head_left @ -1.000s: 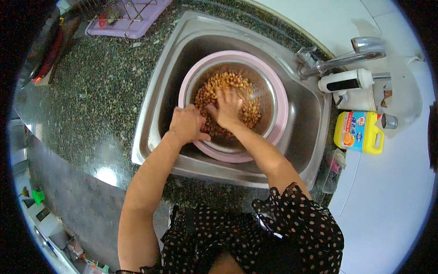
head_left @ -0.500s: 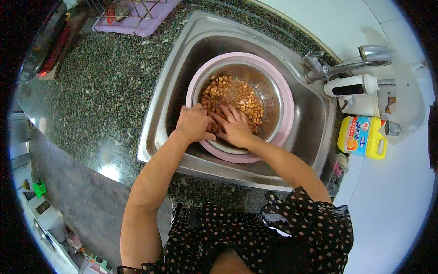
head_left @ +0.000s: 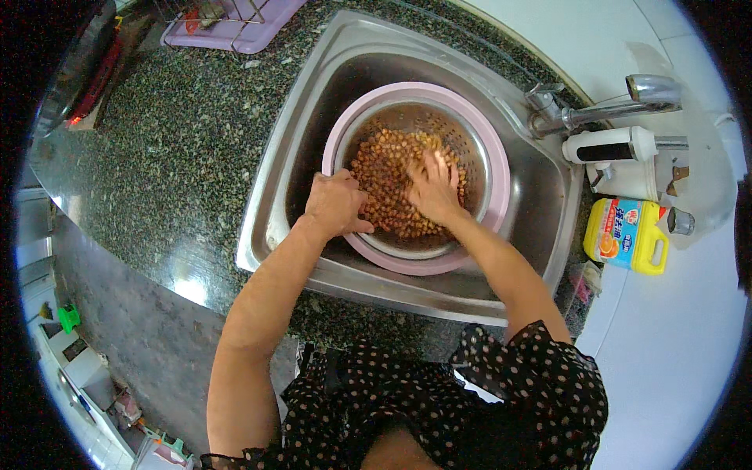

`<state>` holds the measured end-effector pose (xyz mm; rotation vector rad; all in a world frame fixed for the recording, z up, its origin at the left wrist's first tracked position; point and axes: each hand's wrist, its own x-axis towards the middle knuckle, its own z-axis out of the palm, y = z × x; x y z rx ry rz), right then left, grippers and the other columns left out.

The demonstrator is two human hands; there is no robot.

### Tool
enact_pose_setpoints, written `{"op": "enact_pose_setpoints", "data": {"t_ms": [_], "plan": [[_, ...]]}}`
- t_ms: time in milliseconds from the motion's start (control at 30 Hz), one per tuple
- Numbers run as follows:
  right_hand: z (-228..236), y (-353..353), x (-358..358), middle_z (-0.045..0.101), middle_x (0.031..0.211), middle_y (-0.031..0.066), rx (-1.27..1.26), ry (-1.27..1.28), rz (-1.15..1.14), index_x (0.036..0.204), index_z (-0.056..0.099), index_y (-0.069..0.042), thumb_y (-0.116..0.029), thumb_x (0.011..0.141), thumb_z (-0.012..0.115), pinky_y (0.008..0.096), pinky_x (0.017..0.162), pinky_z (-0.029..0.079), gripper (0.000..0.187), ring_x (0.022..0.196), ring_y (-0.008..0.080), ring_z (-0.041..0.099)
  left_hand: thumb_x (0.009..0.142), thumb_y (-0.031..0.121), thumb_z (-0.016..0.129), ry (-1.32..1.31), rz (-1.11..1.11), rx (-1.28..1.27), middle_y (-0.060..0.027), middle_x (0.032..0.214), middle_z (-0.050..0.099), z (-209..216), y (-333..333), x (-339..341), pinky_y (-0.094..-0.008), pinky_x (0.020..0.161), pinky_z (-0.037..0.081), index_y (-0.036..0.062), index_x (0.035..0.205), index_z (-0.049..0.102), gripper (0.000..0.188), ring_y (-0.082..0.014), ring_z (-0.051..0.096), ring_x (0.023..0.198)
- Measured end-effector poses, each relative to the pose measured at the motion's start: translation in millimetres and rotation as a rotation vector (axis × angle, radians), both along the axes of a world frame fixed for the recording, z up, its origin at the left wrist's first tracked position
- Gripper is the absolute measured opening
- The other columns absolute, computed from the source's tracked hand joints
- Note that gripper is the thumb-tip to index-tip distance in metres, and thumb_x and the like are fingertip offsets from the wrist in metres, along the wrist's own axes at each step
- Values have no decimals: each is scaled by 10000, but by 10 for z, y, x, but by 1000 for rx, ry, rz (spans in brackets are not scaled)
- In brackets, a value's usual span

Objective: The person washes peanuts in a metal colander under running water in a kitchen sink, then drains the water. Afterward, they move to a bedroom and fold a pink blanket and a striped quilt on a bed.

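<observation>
A pink basin (head_left: 499, 188) sits in the steel sink, with a perforated metal colander (head_left: 479, 149) nested inside it. Wet brown kernels that look like peanuts (head_left: 384, 168) cover much of the colander's bottom. My left hand (head_left: 337, 205) grips the colander's rim at the left, its thumb over the near side; whether it also holds the basin's edge I cannot tell. Among the kernels, right of the colander's middle, my right hand (head_left: 435, 192) lies with fingers stretched out and slightly blurred, touching them.
The sink (head_left: 266, 227) is set in a speckled stone counter (head_left: 180, 157). At its right are a faucet (head_left: 583, 117), a white tap fitting (head_left: 611, 146) and a yellow detergent jug (head_left: 624, 235). A purple tray (head_left: 258, 35) with a wire rack stands at the far left.
My right hand has moved right and away from my left hand, through the kernels, which now lie spread more to the near side. The left hand keeps its place on the rim.
</observation>
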<state>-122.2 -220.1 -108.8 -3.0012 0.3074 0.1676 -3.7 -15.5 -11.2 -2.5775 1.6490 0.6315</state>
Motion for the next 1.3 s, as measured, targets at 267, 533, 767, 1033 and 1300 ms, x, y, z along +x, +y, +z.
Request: {"op": "enact_pose_setpoints", "data": {"t_ms": [267,533,767,1033,1300], "plan": [[208,582,-29,189,1419,150,185,183,233,1342,328,-211,-401,780,572,596,1006,72,641,1319,363,107,626,547,664,52,24,86,13,895,601,-34,-21,39,-421,795,416,183,838,674,422,-146,471,1014],[-135,463,435,152,1433,135,133,-58,-105,1369,263,-180,-438,816,519,581,1015,62,661,1318,349,94,569,564,684,-20,-21,-38,18,834,591,-110,-40,1,-409,716,445,152,768,650,458,-163,509,950],[48,0,142,150,1420,183,-10,121,57,1345,323,-175,-359,802,538,555,1029,81,613,1322,358,87,568,534,694,-22,8,-41,14,868,585,-70,-2,1,-426,730,440,162,790,658,435,-175,501,972],[228,450,46,207,1405,160,155,174,309,1337,329,-148,-298,776,603,557,1020,116,641,1304,353,148,576,528,696,12,52,-21,13,904,586,-117,59,31,-419,765,423,164,784,661,421,-163,491,998],[729,485,61,305,1347,182,201,142,111,1164,534,-135,-232,801,562,530,976,275,377,1219,394,311,640,556,653,-36,26,53,12,896,604,-119,3,10,-407,792,406,179,865,670,440,-150,463,1014]]}}
